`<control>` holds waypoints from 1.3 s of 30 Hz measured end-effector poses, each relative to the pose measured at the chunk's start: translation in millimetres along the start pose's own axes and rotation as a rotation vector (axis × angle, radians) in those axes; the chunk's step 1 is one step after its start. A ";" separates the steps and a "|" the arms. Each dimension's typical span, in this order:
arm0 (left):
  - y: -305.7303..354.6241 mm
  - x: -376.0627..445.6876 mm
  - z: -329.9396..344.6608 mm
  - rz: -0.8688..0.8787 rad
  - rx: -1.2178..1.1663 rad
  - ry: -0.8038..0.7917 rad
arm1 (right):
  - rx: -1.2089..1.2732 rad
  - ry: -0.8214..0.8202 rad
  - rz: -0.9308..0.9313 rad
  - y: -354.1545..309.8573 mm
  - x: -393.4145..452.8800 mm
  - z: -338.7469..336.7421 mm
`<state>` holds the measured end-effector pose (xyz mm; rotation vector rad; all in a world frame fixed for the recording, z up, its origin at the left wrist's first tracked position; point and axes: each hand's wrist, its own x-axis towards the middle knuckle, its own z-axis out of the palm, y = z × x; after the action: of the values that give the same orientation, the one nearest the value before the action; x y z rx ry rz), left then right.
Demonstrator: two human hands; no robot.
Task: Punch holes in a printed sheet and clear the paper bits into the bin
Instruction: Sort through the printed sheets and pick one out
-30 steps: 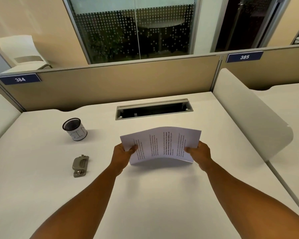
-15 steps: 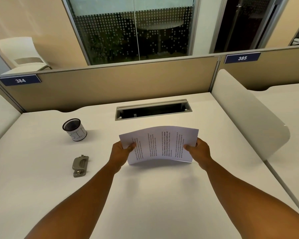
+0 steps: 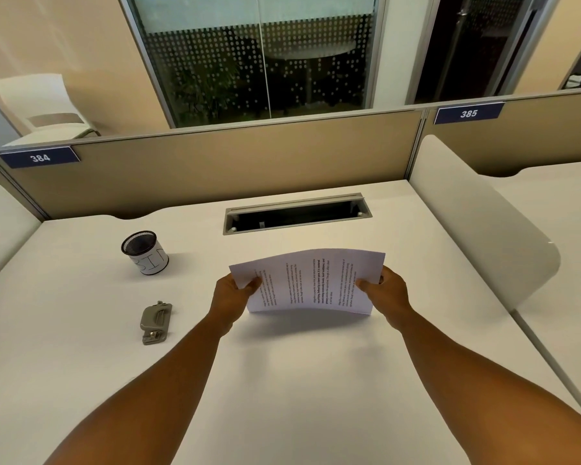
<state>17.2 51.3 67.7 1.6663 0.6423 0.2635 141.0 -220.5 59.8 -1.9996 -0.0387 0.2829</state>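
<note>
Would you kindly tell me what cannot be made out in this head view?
- Printed sheet: text too small to read.
- Left hand and right hand: fingers behind the sheet hidden.
- Bin: inside dark, contents unclear.
- Hole punch: slot too small to see.
- Cable slot: interior in shadow.

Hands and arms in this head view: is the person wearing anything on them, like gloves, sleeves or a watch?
Nothing that shows. The left hand and right hand are bare, without gloves, and no rings are visible on the fingers. Both forearms are uncovered down to the picture's lower edge: no sleeves, watch or bracelet.
</note>
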 end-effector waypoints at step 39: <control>21.5 -3.9 15.7 -0.104 -0.371 0.024 | 0.812 -0.087 0.255 -5.0 -3.1 5.4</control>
<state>27.7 34.4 85.8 1.2728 0.6529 0.3077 137.3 -214.0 62.7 -1.1806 0.2433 0.4624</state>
